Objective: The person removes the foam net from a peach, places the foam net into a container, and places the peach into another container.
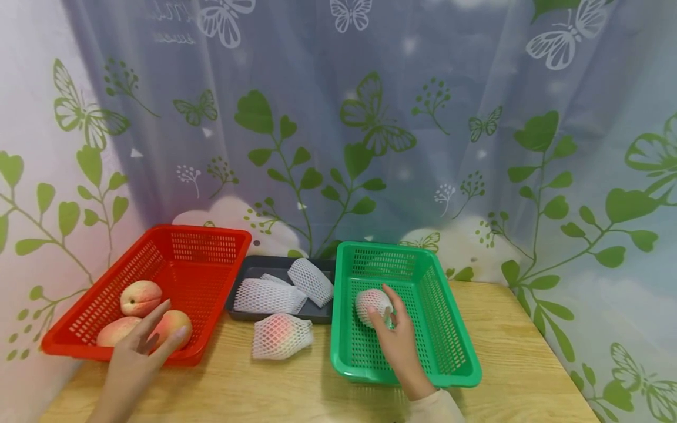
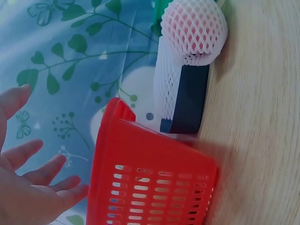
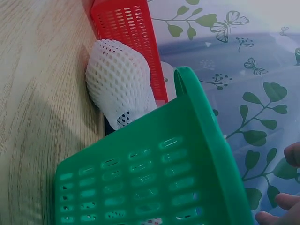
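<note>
Over the near end of a red basket (image 1: 206,294) hovers my left hand (image 1: 138,346), fingers spread and holding nothing. Three bare peaches lie in that basket: one behind the hand (image 1: 141,298), a second partly covered by it (image 1: 117,332), and a third beside the thumb (image 1: 182,323). My right hand (image 1: 398,338) reaches into a green basket (image 1: 455,305), thumb and fingers parted over a peach in a white foam net (image 1: 367,306). In the right wrist view its fingertips (image 3: 287,201) show above the rim, apart, with nothing between them.
Between the baskets, a dark grey tray (image 1: 319,317) holds several white foam nets (image 1: 270,295). In front of it, another netted peach (image 1: 281,336) lies on the wooden table (image 1: 254,393). A patterned curtain (image 1: 328,147) hangs close behind everything.
</note>
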A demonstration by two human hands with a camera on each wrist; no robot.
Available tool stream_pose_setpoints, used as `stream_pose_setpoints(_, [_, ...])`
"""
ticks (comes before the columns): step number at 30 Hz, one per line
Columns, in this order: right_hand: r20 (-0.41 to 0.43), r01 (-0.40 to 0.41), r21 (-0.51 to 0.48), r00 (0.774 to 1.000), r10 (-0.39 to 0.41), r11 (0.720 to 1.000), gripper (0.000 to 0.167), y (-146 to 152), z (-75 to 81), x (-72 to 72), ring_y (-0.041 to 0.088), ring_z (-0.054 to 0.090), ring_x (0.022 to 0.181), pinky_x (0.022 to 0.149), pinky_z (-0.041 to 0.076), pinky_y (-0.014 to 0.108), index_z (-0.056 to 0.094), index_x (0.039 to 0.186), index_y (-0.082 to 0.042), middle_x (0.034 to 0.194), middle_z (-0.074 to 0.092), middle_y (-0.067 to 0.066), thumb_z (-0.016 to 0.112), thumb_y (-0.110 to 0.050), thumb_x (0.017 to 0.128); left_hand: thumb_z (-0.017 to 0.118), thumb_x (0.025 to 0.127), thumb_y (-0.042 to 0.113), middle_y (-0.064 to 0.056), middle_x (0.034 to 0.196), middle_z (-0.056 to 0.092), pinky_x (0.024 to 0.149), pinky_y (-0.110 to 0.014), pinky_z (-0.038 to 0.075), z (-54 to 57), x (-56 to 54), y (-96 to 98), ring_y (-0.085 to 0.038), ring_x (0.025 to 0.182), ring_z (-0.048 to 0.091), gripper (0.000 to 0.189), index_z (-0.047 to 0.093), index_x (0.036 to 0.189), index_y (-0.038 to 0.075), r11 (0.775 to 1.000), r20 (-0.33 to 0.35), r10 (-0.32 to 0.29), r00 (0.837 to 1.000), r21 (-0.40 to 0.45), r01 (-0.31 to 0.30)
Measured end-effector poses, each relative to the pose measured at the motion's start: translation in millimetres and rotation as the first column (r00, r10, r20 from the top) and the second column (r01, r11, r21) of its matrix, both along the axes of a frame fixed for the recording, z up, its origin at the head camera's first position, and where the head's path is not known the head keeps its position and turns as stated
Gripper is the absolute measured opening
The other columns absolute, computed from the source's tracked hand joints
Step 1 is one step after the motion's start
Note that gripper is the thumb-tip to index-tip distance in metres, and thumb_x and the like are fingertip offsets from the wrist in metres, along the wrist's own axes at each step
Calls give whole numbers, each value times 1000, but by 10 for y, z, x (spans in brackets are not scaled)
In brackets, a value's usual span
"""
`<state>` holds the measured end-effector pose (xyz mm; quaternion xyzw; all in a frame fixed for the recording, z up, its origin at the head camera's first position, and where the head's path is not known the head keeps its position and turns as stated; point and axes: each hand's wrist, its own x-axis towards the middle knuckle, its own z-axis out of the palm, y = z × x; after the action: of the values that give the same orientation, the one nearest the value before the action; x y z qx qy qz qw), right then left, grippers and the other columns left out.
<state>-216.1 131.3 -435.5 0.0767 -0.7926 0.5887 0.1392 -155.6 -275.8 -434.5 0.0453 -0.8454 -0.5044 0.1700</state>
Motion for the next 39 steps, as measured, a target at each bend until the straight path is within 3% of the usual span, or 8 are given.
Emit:
stream_pose_setpoints(6, [-14,-17,3,1000,17,1000,55,-5,-2,-19,36,24,141,111,24,58,35,147,-15,155,26,14,57,-25,97,66,92,28,12,147,38,89,0,34,42,-2,-5,8,124,34,64,37,148,25,1000,11,-23,1000,-8,23])
stream_pose_setpoints(12, [-34,-45,5,998,45,999,55,-35,15,-19,33,22,142,112,23,58,35,147,-16,154,27,13,57,-23,97,66,92,28,5,150,36,92,-1,34,101,-27,49,-6,133,33,64,36,149,25,998,18,-61,998,19,61])
stream_pose_setpoints(18, [-62,-61,2,996,61,998,53,-126,73,-66,34,24,142,111,24,58,37,146,-13,153,30,14,57,-21,97,66,92,24,1,150,39,92,-3,37,137,-122,197,0,132,35,63,39,148,19,990,-16,-127,992,54,128])
stream_pose_setpoints(24, [-36,-118,-46,993,117,992,54,-367,136,-82,34,23,142,112,23,58,38,145,-13,153,30,15,59,-23,96,68,90,25,-12,151,37,101,-14,36,167,-243,453,-31,138,33,65,38,147,14,972,-18,-228,974,60,228])
stream_pose_setpoints(29, [-18,-171,-64,985,170,983,53,-634,126,-87,32,24,142,112,23,58,40,144,-14,152,31,13,59,-22,96,70,89,21,-16,149,39,105,-40,33,100,-357,701,-37,137,34,64,42,144,8,954,-42,-287,957,79,290])
stream_pose_setpoints(34, [-45,-200,-54,979,198,978,50,-899,69,-81,36,30,138,108,29,59,43,141,-9,149,36,17,60,-19,95,73,85,13,-21,145,42,103,-54,36,-31,-454,909,-42,133,37,63,46,141,3,946,-55,-320,946,40,322])
stream_pose_setpoints(39, [-49,-199,-16,979,198,980,49,-1125,-60,-65,36,38,133,103,37,56,47,137,-5,143,44,19,62,-17,92,79,78,11,-23,142,45,99,-62,39,-256,-516,1029,-43,131,39,68,48,139,2,947,-30,-320,947,-38,319])
